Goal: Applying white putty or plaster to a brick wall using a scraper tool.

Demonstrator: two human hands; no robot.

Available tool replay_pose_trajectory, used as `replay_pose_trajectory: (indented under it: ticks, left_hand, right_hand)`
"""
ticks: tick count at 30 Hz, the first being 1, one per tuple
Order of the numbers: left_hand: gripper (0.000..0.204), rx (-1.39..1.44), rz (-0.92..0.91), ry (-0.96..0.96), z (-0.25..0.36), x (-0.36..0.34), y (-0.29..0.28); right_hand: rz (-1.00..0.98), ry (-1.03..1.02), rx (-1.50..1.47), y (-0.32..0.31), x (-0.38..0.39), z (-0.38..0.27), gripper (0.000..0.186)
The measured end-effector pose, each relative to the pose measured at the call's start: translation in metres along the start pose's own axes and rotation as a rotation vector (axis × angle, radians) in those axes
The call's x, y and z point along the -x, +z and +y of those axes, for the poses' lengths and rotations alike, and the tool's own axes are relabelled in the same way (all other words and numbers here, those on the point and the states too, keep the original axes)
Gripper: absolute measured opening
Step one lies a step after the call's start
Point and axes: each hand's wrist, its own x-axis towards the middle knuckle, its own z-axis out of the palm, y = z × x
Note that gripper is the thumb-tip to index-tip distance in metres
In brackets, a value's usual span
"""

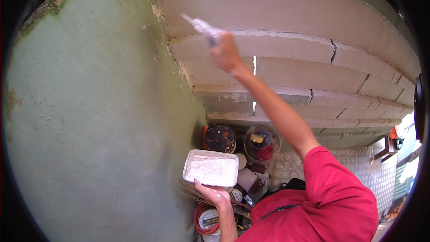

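My left hand [216,196] grips a rectangular tray [185,163] from its near side, the fingers under its rim. White paste [210,168] fills the tray, its surface smeared and uneven, and whitish smudges mark the hand. My right arm is stretched up and ahead. Closed in my right hand [225,53] is a slim, whitish tool [204,28] with a narrow tip pointing up and left. Motion blurs it, so its exact kind does not show. The tool is in front of the block wall [286,4], close to the corner; whether it touches the wall is unclear.
A greenish plastered wall [98,107] rises on the left. Dark cracks and pale joints run across the blocks. Below stand a dark round bucket [220,138], a clear tub [277,141] with a red item, and a coiled red hose [197,217]. A stool [386,149] is far right.
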Motion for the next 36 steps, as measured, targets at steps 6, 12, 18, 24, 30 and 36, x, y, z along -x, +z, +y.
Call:
replay_pose_trajectory:
  ticks: [6, 12, 18, 24, 30, 36]
  left_hand:
    - [0.057, 0.011, 0.035, -0.101, 0.003, 0.007, 0.006]
    - [0.055, 0.011, -0.079, -0.281, -0.033, 0.01, 0.035]
    - [0.059, 0.015, -0.306, -0.448, -0.079, 0.038, 0.07]
    - [0.059, -0.053, -0.349, -0.549, -0.118, 0.09, 0.085]
    - [0.057, -0.106, -0.42, -0.603, -0.146, 0.128, 0.09]
    - [0.051, -0.096, -0.482, -0.677, -0.181, 0.153, 0.096]
  right_hand:
    - [0.087, 0.614, -0.374, -0.132, 0.077, -0.034, 0.032]
    - [0.385, 1.211, -0.761, -0.179, 0.196, -0.073, 0.032]
    - [-0.151, 1.054, -0.134, -0.198, 0.222, -0.099, 0.02]
    - [-0.33, 1.048, -0.01, -0.268, 0.239, -0.086, 0.026]
    - [-0.536, 1.04, 0.033, -0.32, 0.24, -0.089, 0.032]
    - [-0.59, 1.009, 0.022, -0.359, 0.254, -0.076, 0.034]
